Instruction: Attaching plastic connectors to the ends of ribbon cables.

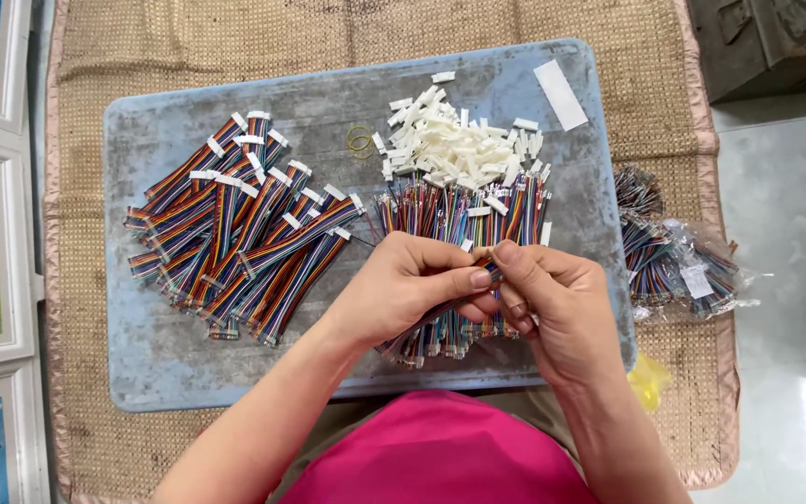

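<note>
Two hands at frame centre, left hand [409, 291] and right hand [545, 301] both pinching one rainbow ribbon cable [422, 329], white connectors [459, 145] heaped above, finished cables [240, 229] at left on grey tray [156, 373].

Grey-blue board [151, 364] lies on woven mat [235, 37], mat on pale floor [785, 205]. Both hands meet over board's near middle. On board, left of grip: heap of finished rainbow ribbon cables [235, 233] with white end connectors. Just beyond grip: row of loose cables [440, 210]; farther out, pile of white connector housings [454, 145]; yellow rubber band [359, 140] beside pile. White strip [560, 93] at far right corner. Right of grip, off board on mat: bagged cable bundles [673, 257].
</note>
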